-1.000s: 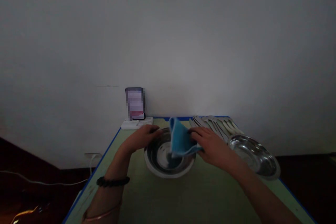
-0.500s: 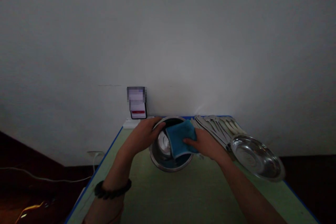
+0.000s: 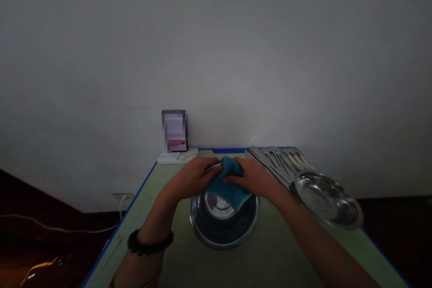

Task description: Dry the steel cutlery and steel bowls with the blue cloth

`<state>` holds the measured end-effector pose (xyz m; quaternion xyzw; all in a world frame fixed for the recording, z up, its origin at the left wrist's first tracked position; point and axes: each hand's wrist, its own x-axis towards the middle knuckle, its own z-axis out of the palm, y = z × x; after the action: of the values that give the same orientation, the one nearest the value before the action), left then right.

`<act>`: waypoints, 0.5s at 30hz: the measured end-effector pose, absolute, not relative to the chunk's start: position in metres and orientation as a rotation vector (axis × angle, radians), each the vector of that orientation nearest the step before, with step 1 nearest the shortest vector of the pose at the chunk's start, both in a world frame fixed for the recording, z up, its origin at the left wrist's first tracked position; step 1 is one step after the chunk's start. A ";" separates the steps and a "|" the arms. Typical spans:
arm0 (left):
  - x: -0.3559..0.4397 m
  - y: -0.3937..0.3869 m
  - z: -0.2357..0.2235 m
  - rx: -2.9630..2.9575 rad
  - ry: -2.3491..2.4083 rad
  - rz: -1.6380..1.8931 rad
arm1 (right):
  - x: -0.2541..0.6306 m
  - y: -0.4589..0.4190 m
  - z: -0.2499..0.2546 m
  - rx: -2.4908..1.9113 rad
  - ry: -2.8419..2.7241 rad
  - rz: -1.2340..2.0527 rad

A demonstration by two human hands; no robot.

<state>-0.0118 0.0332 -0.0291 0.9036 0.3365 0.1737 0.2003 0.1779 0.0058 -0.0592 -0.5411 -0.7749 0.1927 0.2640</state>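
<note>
While the right hand (image 3: 253,176) keeps its thumb bent over the near face of the blue cloth (image 3: 233,194), its fingers close behind the fabric, so the cloth is held in a firm pinch at the far edge of the metal bowl (image 3: 223,235). The cloth lies between the two hands, bunched at the top, with a loose corner hanging down over the bowl's inside. The left hand (image 3: 193,181) is nearly closed on the bowl's far-left rim, thumb on the near side; whether it also pinches some cloth I cannot tell. The bowl sits below and between both hands, its mouth facing the wearer, above the green table (image 3: 266,256). Beyond the right hand lies a row of cutlery (image 3: 276,162), and to the right of its forearm rests a second metal bowl (image 3: 332,202).
</note>
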 end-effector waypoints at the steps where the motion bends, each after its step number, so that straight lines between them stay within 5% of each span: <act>1: -0.011 0.033 -0.029 2.536 0.956 0.505 | 0.177 0.008 -0.057 -1.469 -2.096 0.494; 10: -0.008 0.041 -0.031 2.227 1.497 1.097 | 0.188 0.017 -0.085 -1.624 -1.475 0.534; 15: -0.011 0.041 -0.044 2.210 1.309 0.597 | 0.195 0.012 -0.065 -1.548 -1.780 0.317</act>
<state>-0.0114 0.0406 -0.0437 0.8117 0.4805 0.2191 0.2496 0.1951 0.0124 -0.0651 -0.6039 -0.6942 0.1236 0.3715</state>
